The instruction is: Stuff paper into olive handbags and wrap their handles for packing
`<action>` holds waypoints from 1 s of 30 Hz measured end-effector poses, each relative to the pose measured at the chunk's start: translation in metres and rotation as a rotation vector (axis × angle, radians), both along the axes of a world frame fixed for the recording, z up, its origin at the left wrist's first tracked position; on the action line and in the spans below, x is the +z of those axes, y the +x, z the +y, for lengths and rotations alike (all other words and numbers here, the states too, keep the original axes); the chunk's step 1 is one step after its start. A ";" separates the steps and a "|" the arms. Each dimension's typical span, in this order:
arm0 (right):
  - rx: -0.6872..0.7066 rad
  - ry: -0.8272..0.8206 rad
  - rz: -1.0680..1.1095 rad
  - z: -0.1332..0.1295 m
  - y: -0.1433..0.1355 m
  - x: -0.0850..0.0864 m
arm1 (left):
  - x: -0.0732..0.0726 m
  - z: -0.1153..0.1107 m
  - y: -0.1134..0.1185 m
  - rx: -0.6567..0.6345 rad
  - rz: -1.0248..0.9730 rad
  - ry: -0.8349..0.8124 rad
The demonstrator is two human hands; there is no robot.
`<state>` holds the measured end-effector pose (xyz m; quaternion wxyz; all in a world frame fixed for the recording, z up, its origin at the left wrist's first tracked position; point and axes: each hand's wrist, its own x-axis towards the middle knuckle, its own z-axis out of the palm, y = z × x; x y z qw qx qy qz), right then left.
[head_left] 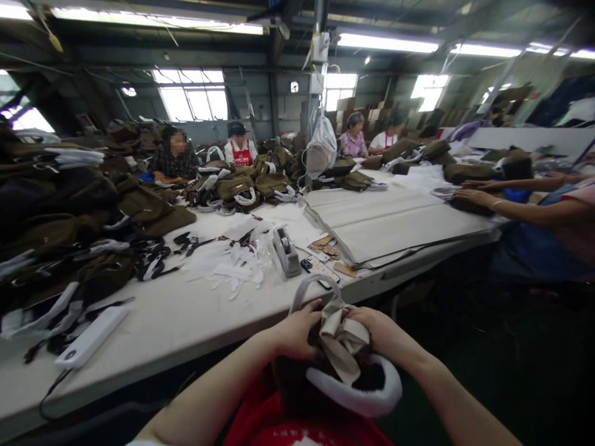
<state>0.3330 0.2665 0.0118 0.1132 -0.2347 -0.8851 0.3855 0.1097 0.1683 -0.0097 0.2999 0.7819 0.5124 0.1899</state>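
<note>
A dark brown handbag (297, 387) rests in front of my red apron, at the near edge of the table. White wrapping covers its near handle (372, 402) and its far handle (304, 285). Crumpled beige cloth (341, 344), which looks like lining, bulges from the bag's mouth. My left hand (300, 331) is closed on the left side of the opening, its thumb hidden. On the right side, my right hand (372, 328) grips the rim beside the beige cloth, with its fingertips partly out of sight.
A tape dispenser (287, 253), white strips (239, 269) and a white corded device (93, 334) lie on the table (186, 322). Brown bags (60, 192) are heaped at left. Flat sheets (385, 217) cover the right part. A co-worker's hands (478, 195) touch a bag; several other people sit beyond.
</note>
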 end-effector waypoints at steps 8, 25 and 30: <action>-0.156 0.180 0.021 0.002 -0.016 -0.028 | 0.023 0.007 0.018 0.314 0.055 0.234; -0.193 -0.195 0.168 0.032 -0.011 -0.052 | -0.021 -0.046 0.039 0.121 0.023 0.215; 0.259 -0.124 -0.035 0.011 -0.066 -0.024 | -0.018 -0.067 0.050 0.292 0.017 0.173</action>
